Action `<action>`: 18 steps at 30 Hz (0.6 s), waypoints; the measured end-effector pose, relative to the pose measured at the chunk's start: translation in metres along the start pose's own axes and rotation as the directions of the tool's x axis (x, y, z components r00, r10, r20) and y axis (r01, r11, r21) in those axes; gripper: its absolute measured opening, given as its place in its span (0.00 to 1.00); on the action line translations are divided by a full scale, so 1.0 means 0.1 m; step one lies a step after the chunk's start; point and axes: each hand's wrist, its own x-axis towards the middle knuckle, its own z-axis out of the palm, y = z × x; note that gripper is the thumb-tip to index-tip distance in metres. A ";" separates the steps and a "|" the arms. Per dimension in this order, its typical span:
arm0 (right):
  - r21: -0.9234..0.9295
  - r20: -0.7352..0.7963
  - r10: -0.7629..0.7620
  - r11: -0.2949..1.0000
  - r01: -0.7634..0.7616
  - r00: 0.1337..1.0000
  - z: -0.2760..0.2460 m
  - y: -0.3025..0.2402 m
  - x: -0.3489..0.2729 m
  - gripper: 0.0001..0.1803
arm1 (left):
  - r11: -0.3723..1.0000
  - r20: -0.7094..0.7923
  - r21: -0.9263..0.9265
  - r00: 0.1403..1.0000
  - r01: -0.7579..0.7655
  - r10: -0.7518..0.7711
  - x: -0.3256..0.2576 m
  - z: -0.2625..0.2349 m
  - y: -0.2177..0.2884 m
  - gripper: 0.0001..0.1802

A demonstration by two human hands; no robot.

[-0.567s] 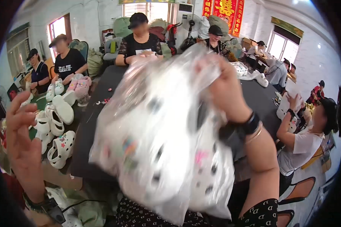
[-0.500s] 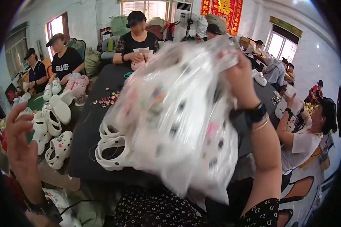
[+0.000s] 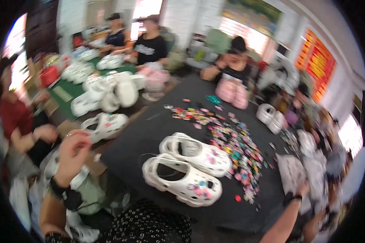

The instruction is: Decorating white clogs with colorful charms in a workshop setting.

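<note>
My right hand (image 3: 303, 189) is closed on a clear plastic bag (image 3: 292, 172) at the right edge of the black table; pale shapes show through it, blurred. My left hand (image 3: 74, 153) is raised at the left, its fingers loosely bent and apart, with nothing visible in them. Just beyond its fingertips rests a white clog (image 3: 113, 124) with small charms; I cannot tell whether they touch. Between my hands a pair of white clogs (image 3: 182, 183) stands on the table, pink and other coloured charms on the toes. Behind and right of them spreads a pile of small colourful charms (image 3: 235, 148).
Across the black table (image 3: 166, 125) a person holds pink clogs (image 3: 233, 94). Another white pair (image 3: 270, 117) stands at the far right. Several white clogs crowd the green table (image 3: 63, 92) at the left, where other people sit. More filled plastic bags (image 3: 314, 164) lie at the right.
The view has turned left. My right hand has swung the bag from in front of me to the right, uncovering the clogs and charms. My left hand's fingers have bent more.
</note>
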 end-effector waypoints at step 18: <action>0.212 0.397 -0.663 0.739 0.640 0.635 1.57 -4.50 -0.98 0.21 | 0.253 -0.483 0.798 0.831 0.547 -0.274 -1.19 -1.85 -2.20 0.15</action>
